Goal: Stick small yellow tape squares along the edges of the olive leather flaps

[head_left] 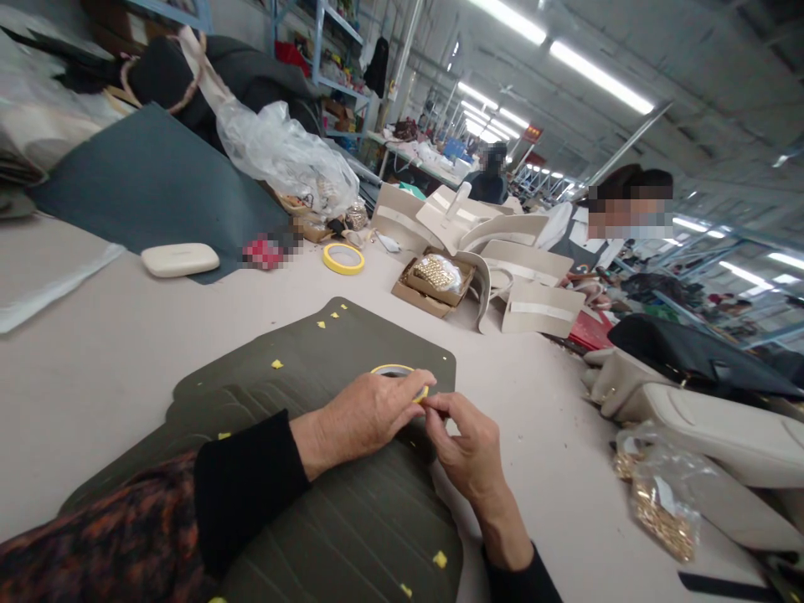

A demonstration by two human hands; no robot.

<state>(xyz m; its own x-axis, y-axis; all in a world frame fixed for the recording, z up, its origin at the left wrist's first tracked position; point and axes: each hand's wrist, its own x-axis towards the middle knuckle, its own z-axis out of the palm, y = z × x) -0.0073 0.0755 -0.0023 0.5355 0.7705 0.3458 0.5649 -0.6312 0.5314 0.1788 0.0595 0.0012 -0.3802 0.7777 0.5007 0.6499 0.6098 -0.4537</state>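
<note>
My left hand (368,414) is closed on a roll of yellow tape (393,369), held just above a dark olive sheet (314,368). Thumb and fingers of my right hand (465,435) are pinched together at the roll's right edge, touching the tape there; whether a torn strip is between them is too small to tell. Small yellow tape pieces (440,559) are stuck in several places on the olive sheet, which lies under both forearms.
Beyond the sheet lie another yellow tape roll (343,259), a white case (180,260) and a cardboard box (433,282) of gold parts. Beige pieces (541,308) stand behind. White bags (722,427) and a bag of gold hardware (664,515) are at right. A person (619,218) is farther back.
</note>
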